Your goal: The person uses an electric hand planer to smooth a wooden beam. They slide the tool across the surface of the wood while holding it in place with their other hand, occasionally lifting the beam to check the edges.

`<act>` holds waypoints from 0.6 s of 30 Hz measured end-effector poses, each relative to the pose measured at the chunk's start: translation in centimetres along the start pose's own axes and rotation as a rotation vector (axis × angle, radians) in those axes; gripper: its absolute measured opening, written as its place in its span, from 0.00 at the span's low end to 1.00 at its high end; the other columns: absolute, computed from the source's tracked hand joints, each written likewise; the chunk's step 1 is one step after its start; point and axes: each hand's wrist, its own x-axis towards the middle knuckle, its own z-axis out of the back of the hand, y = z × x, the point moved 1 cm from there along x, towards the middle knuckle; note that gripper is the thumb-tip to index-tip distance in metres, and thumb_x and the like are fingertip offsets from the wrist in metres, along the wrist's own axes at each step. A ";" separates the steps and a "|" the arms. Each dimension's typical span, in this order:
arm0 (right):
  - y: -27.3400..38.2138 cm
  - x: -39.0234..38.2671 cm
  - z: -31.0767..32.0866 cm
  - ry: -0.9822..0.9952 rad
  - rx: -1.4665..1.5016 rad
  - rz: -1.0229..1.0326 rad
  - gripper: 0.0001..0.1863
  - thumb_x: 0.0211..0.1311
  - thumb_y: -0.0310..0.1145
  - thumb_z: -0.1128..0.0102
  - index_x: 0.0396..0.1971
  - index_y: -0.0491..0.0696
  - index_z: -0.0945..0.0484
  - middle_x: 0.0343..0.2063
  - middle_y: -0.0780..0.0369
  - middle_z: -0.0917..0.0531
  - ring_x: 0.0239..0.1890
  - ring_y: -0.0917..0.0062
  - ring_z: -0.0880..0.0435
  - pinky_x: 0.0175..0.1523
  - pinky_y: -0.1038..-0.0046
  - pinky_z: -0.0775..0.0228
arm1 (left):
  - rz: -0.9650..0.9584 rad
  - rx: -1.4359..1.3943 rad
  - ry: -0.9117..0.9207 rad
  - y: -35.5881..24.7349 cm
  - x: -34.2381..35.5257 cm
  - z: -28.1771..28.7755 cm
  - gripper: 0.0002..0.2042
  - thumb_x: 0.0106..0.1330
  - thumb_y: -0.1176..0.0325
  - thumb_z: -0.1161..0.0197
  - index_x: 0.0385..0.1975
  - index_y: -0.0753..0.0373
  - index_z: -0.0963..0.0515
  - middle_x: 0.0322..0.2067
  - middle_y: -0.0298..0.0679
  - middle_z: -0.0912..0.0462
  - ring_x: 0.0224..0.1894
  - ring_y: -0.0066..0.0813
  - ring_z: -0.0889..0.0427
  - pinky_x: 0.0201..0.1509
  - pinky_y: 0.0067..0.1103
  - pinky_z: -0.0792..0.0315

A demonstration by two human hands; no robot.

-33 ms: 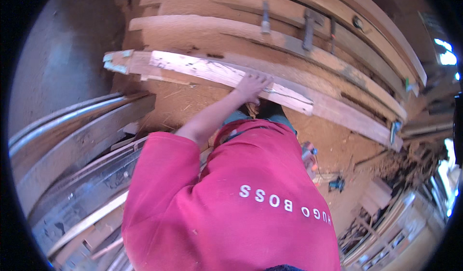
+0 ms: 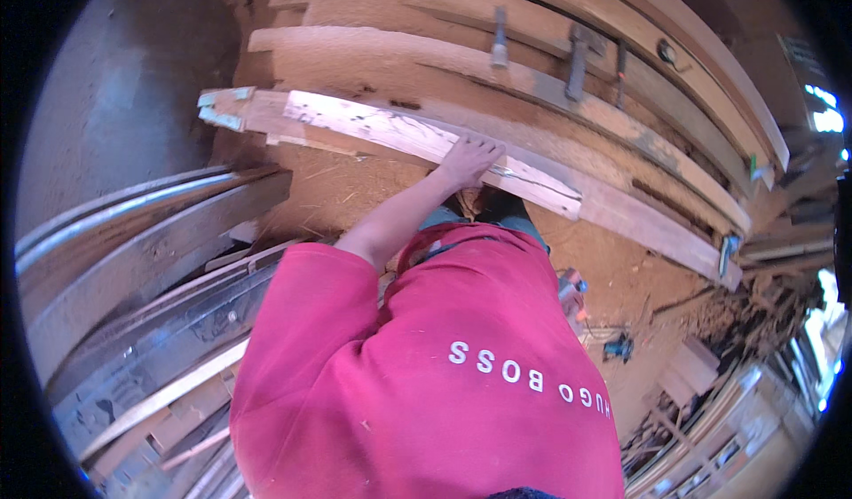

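The left hand (image 2: 472,159) lies across the pale board (image 2: 373,125), its back facing up and its fingers bent over the wood; whether it grips firmly or only presses, I cannot tell. The right hand is out of view, so its state cannot be told. The pale board, marked with dark streaks, lies lengthwise along a longer plank (image 2: 639,222), just in front of the person's red shirt (image 2: 444,357). Beyond it, on thick beams (image 2: 373,42), rest a hammer (image 2: 576,71), a chisel-like tool (image 2: 500,45) and a slim dark tool (image 2: 620,75). More timber (image 2: 133,251) is stacked at the left.
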 end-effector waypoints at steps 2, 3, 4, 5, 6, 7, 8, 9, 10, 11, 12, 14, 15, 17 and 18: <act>0.8 0.1 1.4 -0.027 0.007 -0.034 0.25 0.58 0.42 0.35 0.44 0.34 0.22 0.35 0.56 0.17 0.30 0.72 0.19 0.33 0.71 0.24 | 0.013 -0.029 0.079 0.2 0.2 0.5 0.46 0.39 0.53 0.21 0.63 0.53 0.36 0.54 0.38 0.25 0.58 0.38 0.25 0.59 0.41 0.32; 1.6 0.5 1.9 -0.039 0.017 -0.041 0.24 0.58 0.42 0.35 0.44 0.35 0.22 0.34 0.56 0.18 0.30 0.72 0.19 0.33 0.71 0.24 | 0.020 -0.047 0.113 0.2 0.2 1.0 0.45 0.40 0.54 0.21 0.63 0.52 0.35 0.54 0.38 0.24 0.58 0.38 0.25 0.59 0.40 0.31; 2.3 0.7 2.4 -0.048 0.029 -0.051 0.24 0.58 0.41 0.35 0.44 0.35 0.22 0.34 0.56 0.18 0.30 0.72 0.19 0.32 0.71 0.24 | 0.038 -0.040 0.109 0.2 -0.1 1.4 0.41 0.40 0.54 0.21 0.58 0.53 0.32 0.53 0.38 0.23 0.58 0.39 0.24 0.60 0.40 0.31; 3.5 1.1 2.6 -0.052 0.045 -0.050 0.23 0.58 0.41 0.35 0.43 0.35 0.22 0.33 0.56 0.18 0.29 0.73 0.19 0.32 0.71 0.24 | 0.057 -0.034 0.096 0.9 -0.2 1.6 0.40 0.40 0.54 0.21 0.57 0.53 0.32 0.53 0.38 0.23 0.58 0.39 0.24 0.59 0.40 0.31; 4.4 1.6 3.1 -0.058 0.056 -0.053 0.23 0.58 0.41 0.35 0.43 0.35 0.22 0.33 0.57 0.18 0.29 0.73 0.19 0.31 0.71 0.25 | 0.069 -0.033 0.086 1.5 -0.6 1.6 0.40 0.40 0.54 0.21 0.56 0.53 0.31 0.53 0.38 0.23 0.57 0.39 0.24 0.59 0.39 0.31; 5.5 2.3 3.3 -0.061 0.069 -0.047 0.22 0.59 0.41 0.35 0.43 0.36 0.22 0.33 0.57 0.18 0.28 0.73 0.20 0.31 0.71 0.25 | 0.081 -0.031 0.076 2.2 -1.2 1.5 0.39 0.40 0.54 0.21 0.56 0.53 0.31 0.52 0.38 0.23 0.57 0.39 0.24 0.59 0.39 0.31; 6.6 2.5 3.5 -0.066 0.080 -0.046 0.22 0.59 0.40 0.35 0.42 0.36 0.22 0.32 0.57 0.18 0.28 0.73 0.20 0.30 0.71 0.25 | 0.096 -0.022 0.094 3.3 -1.8 1.5 0.40 0.40 0.54 0.20 0.57 0.53 0.31 0.53 0.38 0.23 0.58 0.39 0.24 0.59 0.39 0.31; 7.8 2.6 3.5 -0.061 0.090 -0.041 0.21 0.59 0.40 0.35 0.42 0.36 0.22 0.32 0.58 0.18 0.27 0.74 0.20 0.30 0.72 0.25 | 0.109 -0.014 0.114 4.8 -2.7 1.6 0.42 0.39 0.53 0.20 0.58 0.53 0.31 0.54 0.38 0.23 0.58 0.39 0.24 0.60 0.38 0.31; 8.7 2.5 3.6 -0.051 0.107 -0.023 0.21 0.59 0.40 0.35 0.42 0.37 0.22 0.31 0.58 0.18 0.27 0.74 0.20 0.29 0.72 0.26 | 0.122 -0.006 0.135 6.3 -3.7 1.6 0.43 0.39 0.53 0.20 0.59 0.53 0.32 0.55 0.38 0.23 0.59 0.39 0.25 0.60 0.38 0.31; 10.2 2.5 3.5 -0.038 0.135 -0.012 0.20 0.59 0.40 0.35 0.41 0.37 0.22 0.31 0.58 0.19 0.26 0.74 0.21 0.29 0.72 0.26 | 0.129 -0.008 0.155 7.5 -4.6 2.1 0.43 0.40 0.54 0.20 0.61 0.53 0.32 0.56 0.38 0.24 0.60 0.39 0.25 0.61 0.38 0.32; 11.7 2.0 3.4 0.018 0.215 0.086 0.14 0.60 0.36 0.37 0.37 0.40 0.23 0.25 0.63 0.22 0.21 0.78 0.25 0.23 0.74 0.32 | 0.133 -0.010 0.176 8.7 -5.4 2.9 0.43 0.40 0.54 0.21 0.62 0.53 0.33 0.57 0.38 0.24 0.60 0.39 0.26 0.62 0.38 0.32; 14.0 2.6 3.2 0.031 0.257 0.175 0.13 0.61 0.36 0.37 0.37 0.40 0.23 0.24 0.64 0.23 0.20 0.79 0.26 0.22 0.74 0.33 | 0.154 0.007 0.164 10.8 -7.0 3.4 0.43 0.43 0.56 0.21 0.63 0.52 0.33 0.59 0.38 0.25 0.63 0.39 0.28 0.65 0.39 0.34; 15.4 3.1 3.0 0.039 0.276 0.222 0.12 0.61 0.35 0.37 0.37 0.41 0.22 0.23 0.65 0.23 0.20 0.80 0.26 0.22 0.74 0.33 | 0.171 0.026 0.132 11.8 -7.7 3.4 0.42 0.44 0.58 0.22 0.63 0.52 0.33 0.60 0.38 0.26 0.64 0.38 0.29 0.67 0.39 0.36; 18.5 2.6 2.6 0.126 0.366 0.242 0.11 0.61 0.34 0.38 0.36 0.42 0.22 0.21 0.66 0.24 0.19 0.81 0.27 0.21 0.75 0.34 | 0.232 0.037 0.150 13.3 -9.0 3.9 0.41 0.46 0.60 0.23 0.64 0.51 0.33 0.61 0.38 0.27 0.65 0.39 0.31 0.70 0.40 0.39; 19.7 2.5 2.4 0.169 0.408 0.253 0.10 0.61 0.34 0.38 0.36 0.42 0.22 0.21 0.67 0.25 0.19 0.81 0.27 0.21 0.76 0.34 | 0.269 0.041 0.172 13.3 -9.1 4.1 0.40 0.47 0.60 0.24 0.64 0.51 0.33 0.62 0.38 0.28 0.66 0.39 0.32 0.70 0.41 0.40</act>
